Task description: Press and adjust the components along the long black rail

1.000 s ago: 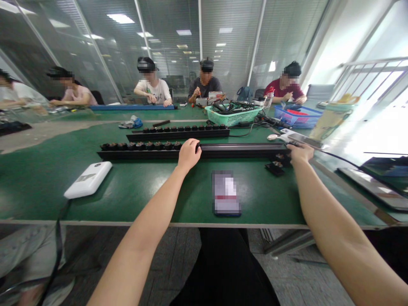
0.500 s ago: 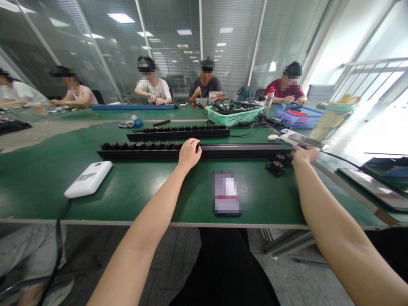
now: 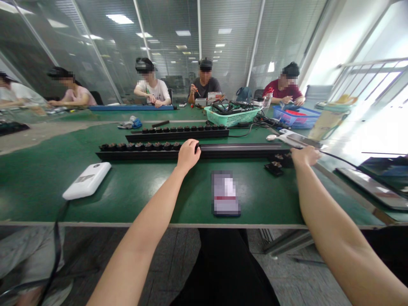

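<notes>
Fingers [image 3: 193,145] of the left hand [image 3: 187,156] curl down over the top of a long black bar [image 3: 242,151], closed around its upper edge and touching it. Right of those fingers the bar runs bare, and left of them a row of round black fittings [image 3: 138,146] stands along it. The right hand [image 3: 305,156] sits at the bar's far end, its fingers half curled and just beside that end; whether they have hold of anything, I cannot tell. A thin dark cable [image 3: 347,160] runs off at about 3 o'clock from that hand, and small black pieces [image 3: 274,169] lie at about 8 o'clock, close by. A second black bar [image 3: 178,134] with fittings lies parallel at 12 o'clock from the left hand, well clear of the fingers. On the green bench [image 3: 38,191], a phone [image 3: 225,194] lies face up at 5 o'clock from the left hand, and a white power bank [image 3: 86,181] lies at about 8 o'clock. A green basket [image 3: 231,116] of cables sits farther off.
</notes>
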{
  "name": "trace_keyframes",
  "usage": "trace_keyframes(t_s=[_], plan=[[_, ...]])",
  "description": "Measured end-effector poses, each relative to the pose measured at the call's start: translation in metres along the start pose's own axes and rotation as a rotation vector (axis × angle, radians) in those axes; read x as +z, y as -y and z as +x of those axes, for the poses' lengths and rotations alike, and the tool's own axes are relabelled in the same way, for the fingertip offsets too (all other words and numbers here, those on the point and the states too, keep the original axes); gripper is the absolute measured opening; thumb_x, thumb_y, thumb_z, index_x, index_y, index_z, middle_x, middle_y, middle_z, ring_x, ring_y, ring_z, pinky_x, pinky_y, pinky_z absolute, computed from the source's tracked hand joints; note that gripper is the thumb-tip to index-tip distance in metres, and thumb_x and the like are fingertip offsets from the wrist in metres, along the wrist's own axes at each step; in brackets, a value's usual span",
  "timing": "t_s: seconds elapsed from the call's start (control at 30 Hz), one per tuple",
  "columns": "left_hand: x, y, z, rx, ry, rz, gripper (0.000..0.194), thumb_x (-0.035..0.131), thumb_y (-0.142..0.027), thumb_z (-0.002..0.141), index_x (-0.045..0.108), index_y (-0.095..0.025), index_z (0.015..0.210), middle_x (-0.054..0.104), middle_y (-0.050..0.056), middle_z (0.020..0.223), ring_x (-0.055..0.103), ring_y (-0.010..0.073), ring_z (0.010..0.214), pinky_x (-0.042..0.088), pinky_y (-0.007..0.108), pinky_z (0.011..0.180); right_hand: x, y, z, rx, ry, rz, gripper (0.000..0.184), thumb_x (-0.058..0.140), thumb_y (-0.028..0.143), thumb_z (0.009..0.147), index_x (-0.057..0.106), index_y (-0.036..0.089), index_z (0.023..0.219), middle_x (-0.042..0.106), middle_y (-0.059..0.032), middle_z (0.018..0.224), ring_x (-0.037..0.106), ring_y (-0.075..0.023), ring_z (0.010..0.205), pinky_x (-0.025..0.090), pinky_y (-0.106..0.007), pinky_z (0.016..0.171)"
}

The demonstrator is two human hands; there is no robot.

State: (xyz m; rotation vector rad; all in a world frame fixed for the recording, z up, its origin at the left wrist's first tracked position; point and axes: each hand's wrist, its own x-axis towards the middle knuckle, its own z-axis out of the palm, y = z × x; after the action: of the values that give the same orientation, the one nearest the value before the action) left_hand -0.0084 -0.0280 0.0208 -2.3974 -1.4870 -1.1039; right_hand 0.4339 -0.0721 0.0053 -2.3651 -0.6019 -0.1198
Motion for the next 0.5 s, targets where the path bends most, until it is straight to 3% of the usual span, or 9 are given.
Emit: trace_keyframes(t_s=[0.33,0.43,0.5], plan=[[0.002,0.002,0.000,0.006,-0.011,-0.003,0.032,0.050,-0.019,0.095,0.069,-0.017,0.121,0.069,0.012,0.128,0.063,0.0264,0.122,0.050,0.041,0.112,-0.015,0.011,-0.006,0.054,0.182,0.057,0.071,0.070,0.027,0.083,0.049,0.011,0.148,0.052,-0.0352,0.141,0.047,-0.0395,0.133,0.037,-0.049,0.096],[0.002,0.002,0.000,0.007,-0.016,0.001,0.032,0.049,-0.020,0.095,0.069,-0.017,0.120,0.069,0.012,0.128,0.063,0.0264,0.122,0.050,0.042,0.112,-0.016,0.013,-0.007,0.033,0.176,-0.004,0.075,0.066,0.028,0.085,0.042,0.008,0.153,0.053,-0.0364,0.138,0.044,-0.0413,0.136,0.036,-0.054,0.097],[0.002,0.002,0.000,0.009,-0.019,0.002,0.032,0.049,-0.020,0.095,0.069,-0.017,0.121,0.069,0.012,0.128,0.063,0.0265,0.122,0.050,0.042,0.112,-0.016,0.015,-0.007,-0.046,0.102,-0.056,0.070,0.062,0.029,0.089,0.042,0.006,0.152,0.053,-0.0385,0.133,0.043,-0.0421,0.133,0.036,-0.056,0.094]])
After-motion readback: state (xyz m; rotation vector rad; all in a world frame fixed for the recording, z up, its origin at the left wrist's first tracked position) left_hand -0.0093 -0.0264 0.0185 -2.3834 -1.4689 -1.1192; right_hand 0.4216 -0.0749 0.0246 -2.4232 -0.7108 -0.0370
